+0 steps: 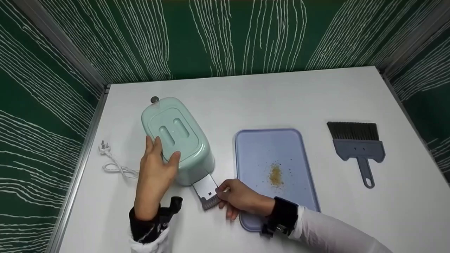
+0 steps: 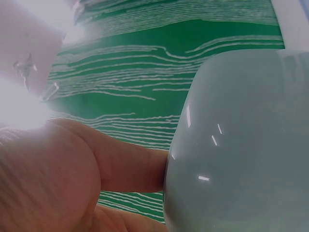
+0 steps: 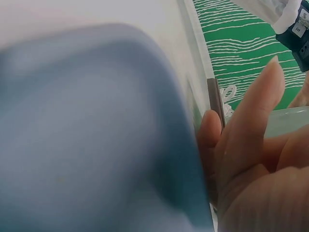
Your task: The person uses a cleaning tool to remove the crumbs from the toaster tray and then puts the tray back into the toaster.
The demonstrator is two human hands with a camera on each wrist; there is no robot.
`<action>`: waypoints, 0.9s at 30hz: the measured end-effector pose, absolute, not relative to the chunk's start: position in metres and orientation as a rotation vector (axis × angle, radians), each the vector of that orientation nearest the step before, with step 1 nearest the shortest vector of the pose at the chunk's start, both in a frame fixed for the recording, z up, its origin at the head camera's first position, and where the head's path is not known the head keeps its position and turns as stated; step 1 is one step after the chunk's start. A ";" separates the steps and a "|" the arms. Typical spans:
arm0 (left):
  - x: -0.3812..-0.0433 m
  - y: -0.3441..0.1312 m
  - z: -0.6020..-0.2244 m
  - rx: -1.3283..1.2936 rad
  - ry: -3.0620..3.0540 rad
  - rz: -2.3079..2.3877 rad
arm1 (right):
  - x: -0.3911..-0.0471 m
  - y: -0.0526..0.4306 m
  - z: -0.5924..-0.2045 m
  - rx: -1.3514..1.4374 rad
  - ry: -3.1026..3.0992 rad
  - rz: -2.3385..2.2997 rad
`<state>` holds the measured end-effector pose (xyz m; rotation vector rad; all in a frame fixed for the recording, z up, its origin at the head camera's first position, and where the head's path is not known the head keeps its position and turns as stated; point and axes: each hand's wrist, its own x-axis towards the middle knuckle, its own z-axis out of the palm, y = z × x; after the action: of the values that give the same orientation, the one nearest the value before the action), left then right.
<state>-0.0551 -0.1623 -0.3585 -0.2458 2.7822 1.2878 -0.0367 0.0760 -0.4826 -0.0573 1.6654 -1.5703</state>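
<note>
A mint-green toaster (image 1: 175,131) with two long slot shapes on its top stands at the left of the table. My left hand (image 1: 156,172) rests on its near end, fingers spread over the top and side. In the left wrist view one straight finger touches the glossy wall of the toaster (image 2: 236,140). A flat metal crumb tray (image 1: 205,187) with a grey ribbed end juts out from the toaster's near end, low down. My right hand (image 1: 242,197) pinches the right corner of that grey end between thumb and fingers. The right wrist view shows the right hand (image 3: 256,159) near the grey edge.
A blue-purple serving tray (image 1: 256,144) with a small heap of brown crumbs (image 1: 275,175) lies under the right wrist. Further right lies a grey hand brush (image 1: 358,149). A white power cord (image 1: 117,167) with its plug lies left of the toaster. Green walls surround the table.
</note>
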 end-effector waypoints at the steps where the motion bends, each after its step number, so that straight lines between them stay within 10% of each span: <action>1: -0.055 -0.162 -0.359 -0.248 2.781 1.288 | -0.037 0.075 -0.483 -0.054 1.668 -1.574; 27: -0.054 -0.162 -0.360 -0.234 2.812 1.295 | -0.059 0.057 -0.485 0.022 1.724 -1.597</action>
<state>-0.0544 -0.1617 -0.3604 -0.2336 2.8118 1.2953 -0.0588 0.0567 -0.4853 0.0221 1.7236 -1.5975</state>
